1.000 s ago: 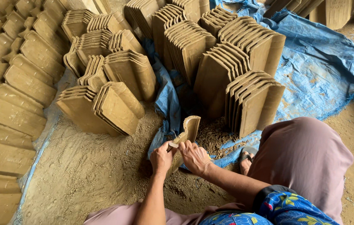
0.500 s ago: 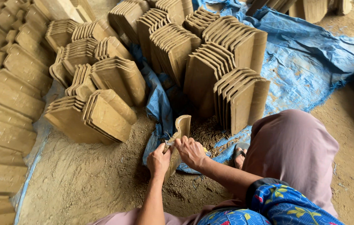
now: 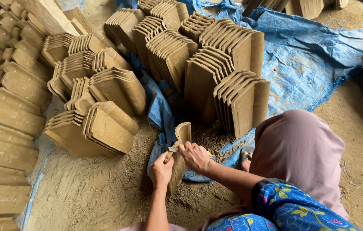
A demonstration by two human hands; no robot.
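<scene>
- Tiles (image 3: 113, 124): dull tan-brown clay, plain.
- Tarp (image 3: 314, 55): bright blue, dusted with brown dirt.
- Skirt (image 3: 296, 149): muted mauve-pink, plain.
- Sleeve (image 3: 292, 205): royal blue with green, yellow and red floral print.
- Ground (image 3: 96, 196): sandy brown.

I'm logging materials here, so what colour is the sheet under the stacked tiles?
The sheet is blue, dusted with brown dirt, seen in the head view.
</scene>
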